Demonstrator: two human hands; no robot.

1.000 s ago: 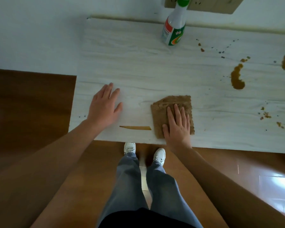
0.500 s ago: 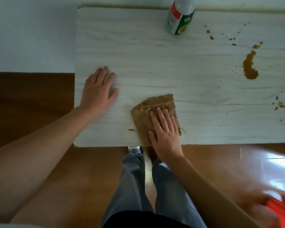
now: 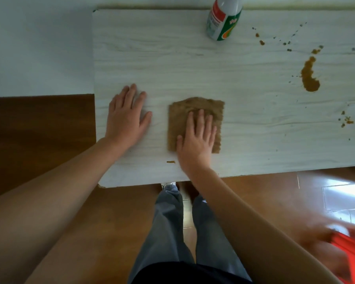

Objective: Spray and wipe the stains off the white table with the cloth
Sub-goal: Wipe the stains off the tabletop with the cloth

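Since the cloth [image 3: 193, 105] is thin, limp and light, I'd expect it to bunch if dragged by an edge, so flat-palm pressure on its middle is the hold: right hand [image 3: 197, 140] lies on it, fingers straight, near the front edge of the bench [image 3: 244, 95]; left hand [image 3: 125, 119] rests flat and empty just beside it. Bottle [image 3: 223, 19] stands at the far edge; its red-green-orange label is too blurred to read. Big stain [image 3: 309, 78] sits well to the right, a small streak [image 3: 170, 161] by the right wrist.
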